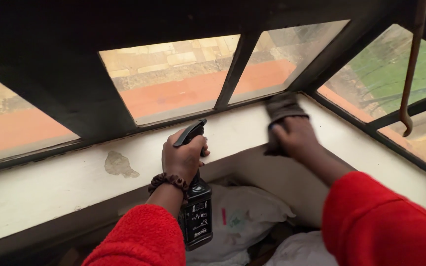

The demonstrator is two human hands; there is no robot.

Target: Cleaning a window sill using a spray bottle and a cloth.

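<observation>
Your right hand (294,135) presses a dark cloth (283,111) flat on the white sill (50,182) at the window corner, while your left hand (181,157), well apart, grips an upright spray bottle (195,216).

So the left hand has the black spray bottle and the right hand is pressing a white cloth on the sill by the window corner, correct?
Not quite: the cloth is dark, not white, as the head view shows. The rest holds: the left hand grips the black spray bottle, and the right hand presses the cloth on the sill by the window corner.
</observation>
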